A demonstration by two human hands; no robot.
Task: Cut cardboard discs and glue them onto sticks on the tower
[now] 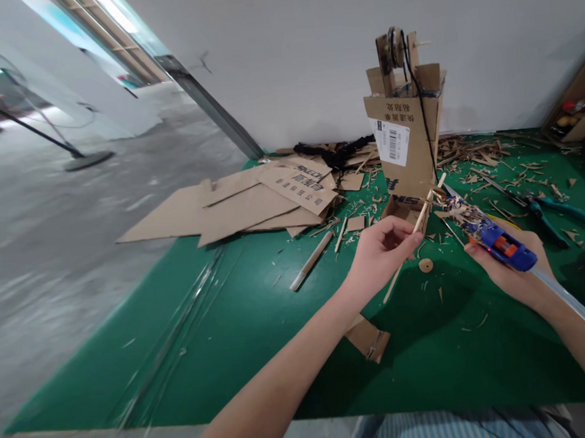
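A green table (260,328) fills the lower view, littered with wood shavings and offcuts. Flat cardboard sheets (241,206) lie stacked at its far left. Against the wall stands a tall cardboard tower (407,137), already assembled, with a wheel-like part and a dark cord at its top and a shipping label on its front; judging by this, the main body is built and small fittings at its foot are what is left. A loose wooden dowel (311,261) lies on the table, and teal pliers (552,211) sit to the right. The right hand (513,267) has its grip clamped on a blue glue gun (488,232), nozzle pointing at the tower's base. The left hand (380,256) pinches a thin wooden stick (416,234), fingers closed on it, its upper end touching the nozzle. A small wooden disc (425,265) lies just below the stick.
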